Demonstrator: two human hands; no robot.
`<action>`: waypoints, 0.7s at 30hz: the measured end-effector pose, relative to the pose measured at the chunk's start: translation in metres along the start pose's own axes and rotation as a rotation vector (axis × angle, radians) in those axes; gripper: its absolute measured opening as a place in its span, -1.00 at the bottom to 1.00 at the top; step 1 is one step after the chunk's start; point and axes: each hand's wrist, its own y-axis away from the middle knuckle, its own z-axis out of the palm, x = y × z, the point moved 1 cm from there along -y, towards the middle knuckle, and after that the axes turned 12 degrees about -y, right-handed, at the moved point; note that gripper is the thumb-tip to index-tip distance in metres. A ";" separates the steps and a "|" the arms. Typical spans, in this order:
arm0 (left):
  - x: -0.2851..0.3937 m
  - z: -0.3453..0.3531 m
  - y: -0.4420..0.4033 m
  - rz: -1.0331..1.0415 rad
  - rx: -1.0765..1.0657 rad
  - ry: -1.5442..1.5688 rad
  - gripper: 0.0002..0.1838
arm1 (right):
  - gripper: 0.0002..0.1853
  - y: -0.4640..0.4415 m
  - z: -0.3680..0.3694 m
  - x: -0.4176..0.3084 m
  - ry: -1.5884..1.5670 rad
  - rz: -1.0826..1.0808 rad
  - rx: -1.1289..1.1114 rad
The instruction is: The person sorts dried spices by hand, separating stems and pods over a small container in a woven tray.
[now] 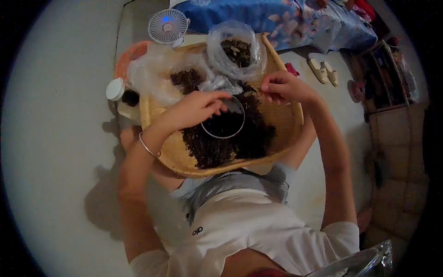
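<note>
A shallow woven bamboo tray [177, 159] rests across my lap, with heaps of dark dried leaf-like bits [258, 138] spread over it. Among them stands a round bowl with a pale rim [223, 137], dark bits inside. Over the bowl's left rim reaches my left hand [198, 108], index finger stretched out, the other fingers loosely bent and nothing visible in them. Above the heap's upper right, my right hand [282, 87] pinches thumb and fingertips together; whatever is between them is too small to name. A clear plastic bag [217, 48] of greenish-brown dried leaves sits at the tray's far side.
Another crumpled clear bag [154, 76] lies at the tray's left, near an orange basin [129, 57]. A small white fan [168, 27] and a dark jar with a white lid [115, 88] stand beyond. Slippers [317, 71] lie right, near a blue floral-covered bed [258, 16].
</note>
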 end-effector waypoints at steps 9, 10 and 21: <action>0.009 0.000 -0.034 -0.109 -0.340 -0.272 -0.72 | -0.75 -0.118 -0.074 0.006 0.477 -0.271 0.288; 0.010 0.001 -0.034 -0.108 -0.359 -0.325 -0.69 | -0.76 -0.132 -0.077 0.016 0.748 -0.319 0.421; -0.007 -0.015 -0.038 -0.024 -0.230 -0.459 -0.70 | -0.82 -0.072 -0.023 0.058 0.777 -0.251 -0.382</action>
